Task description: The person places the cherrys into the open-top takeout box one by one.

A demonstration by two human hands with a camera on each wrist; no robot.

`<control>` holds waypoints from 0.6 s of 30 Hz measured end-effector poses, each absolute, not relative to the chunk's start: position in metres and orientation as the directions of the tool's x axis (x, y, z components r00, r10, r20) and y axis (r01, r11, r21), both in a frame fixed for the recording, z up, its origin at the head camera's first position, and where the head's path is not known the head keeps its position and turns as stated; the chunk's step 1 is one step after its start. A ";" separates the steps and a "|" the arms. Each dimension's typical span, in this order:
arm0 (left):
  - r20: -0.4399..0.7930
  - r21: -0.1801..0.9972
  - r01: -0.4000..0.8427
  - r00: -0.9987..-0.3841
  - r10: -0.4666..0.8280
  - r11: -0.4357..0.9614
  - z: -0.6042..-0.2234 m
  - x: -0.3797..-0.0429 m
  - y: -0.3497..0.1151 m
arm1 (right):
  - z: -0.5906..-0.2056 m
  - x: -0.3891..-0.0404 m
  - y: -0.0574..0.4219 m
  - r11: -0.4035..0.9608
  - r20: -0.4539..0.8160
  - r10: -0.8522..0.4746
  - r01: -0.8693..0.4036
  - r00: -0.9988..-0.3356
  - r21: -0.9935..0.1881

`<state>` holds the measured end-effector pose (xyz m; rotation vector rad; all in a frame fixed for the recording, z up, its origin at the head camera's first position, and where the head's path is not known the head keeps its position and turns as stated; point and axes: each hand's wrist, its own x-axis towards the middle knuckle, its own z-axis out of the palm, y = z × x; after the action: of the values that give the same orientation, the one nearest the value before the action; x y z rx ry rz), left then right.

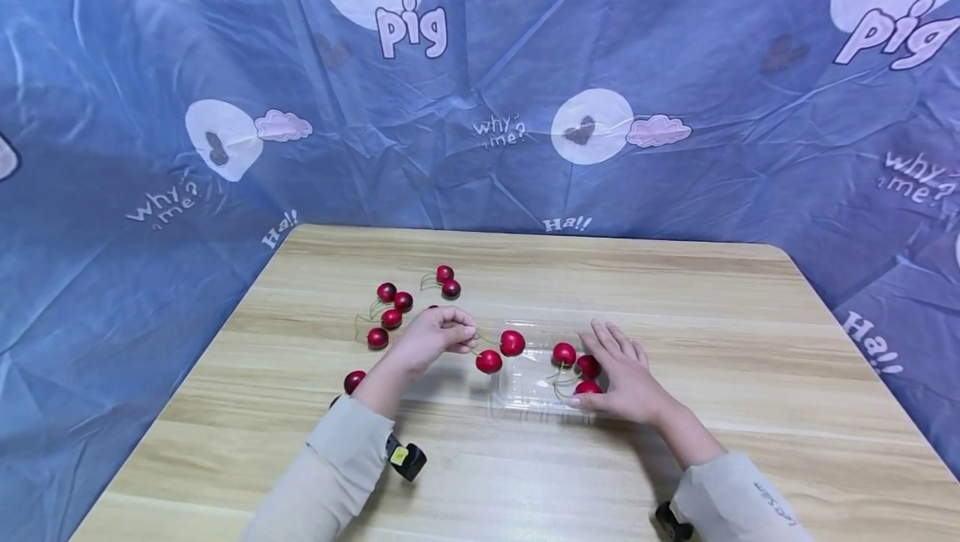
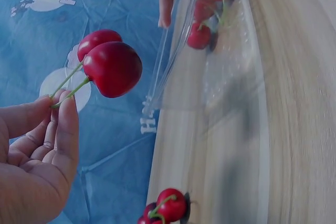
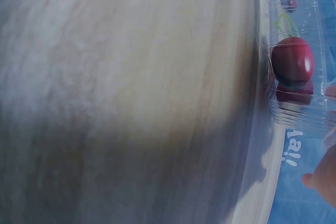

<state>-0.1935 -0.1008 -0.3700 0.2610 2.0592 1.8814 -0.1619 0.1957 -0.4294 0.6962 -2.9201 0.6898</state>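
My left hand [image 1: 435,340] pinches the thin green stems of two joined red cherries [image 1: 512,343] between thumb and fingertips. In the left wrist view, this pair [image 2: 113,69] hangs out from the fingertips. The cherries are at the left end of a clear plastic box [image 1: 525,379], raised over the table. Several cherries with stems [image 1: 564,353] lie in the box's right half. Over its right end, my right hand [image 1: 624,375] rests with fingers extended to the far side and thumb at the near rim. The right wrist view shows the box's ribbed wall [image 3: 299,114] beside the thumb.
Several dark red cherries [image 1: 391,318] lie on the wooden table [image 1: 525,475] left of the box. Another pair [image 1: 451,288] is farther back, and one cherry [image 1: 354,381] is partly behind the left forearm. A blue printed cloth [image 1: 480,175] hangs behind the table.
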 end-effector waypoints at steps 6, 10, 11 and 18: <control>-0.140 0.989 -0.109 -0.919 0.370 0.103 -0.373 -0.195 -0.090 | -0.429 -0.162 0.195 0.797 0.153 -0.413 -0.438 -0.898 -0.416; -0.149 0.988 -0.120 -0.914 0.377 0.100 -0.374 -0.195 -0.085 | -0.429 -0.163 0.195 0.796 0.163 -0.413 -0.442 -0.896 -0.413; -0.146 0.988 -0.117 -0.913 0.380 0.098 -0.375 -0.195 -0.083 | -0.429 -0.163 0.195 0.796 0.165 -0.413 -0.443 -0.896 -0.412; -0.151 0.988 -0.126 -0.902 0.404 0.088 -0.380 -0.197 -0.076 | -0.429 -0.164 0.195 0.795 0.157 -0.418 -0.443 -0.895 -0.414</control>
<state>-0.1974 -0.0761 -0.3802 0.2738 1.9882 1.8697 -0.1641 0.1953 -0.4285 0.7015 -2.9219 0.6956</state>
